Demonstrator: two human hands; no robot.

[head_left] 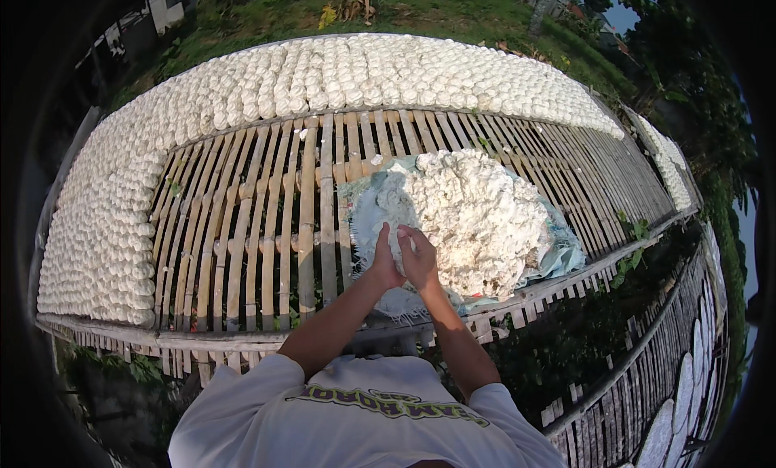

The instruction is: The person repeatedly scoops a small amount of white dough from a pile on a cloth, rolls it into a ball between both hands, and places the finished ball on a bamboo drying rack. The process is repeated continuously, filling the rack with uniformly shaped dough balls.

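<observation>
My left hand (385, 262) and my right hand (418, 259) are brought together, palms facing and fingers curved inward. They are over the left edge of a large, crumbly white mass (481, 217). Whatever lies between the palms is mostly hidden by the hands. The mass sits heaped on a blue-green plastic sheet (568, 254), spread over a bamboo slat rack (267, 217). Rows of rounded white lumps (323, 76) cover the rack's far side, and more lumps (101, 242) fill its left end.
Gaps run between the slats, and a wooden rail (234, 339) edges the near side. Two small white bits (377, 159) lie beside the sheet. At right stands another slatted rack (614, 403) with flat grey-white pieces (683, 395). Grass (453, 15) lies beyond.
</observation>
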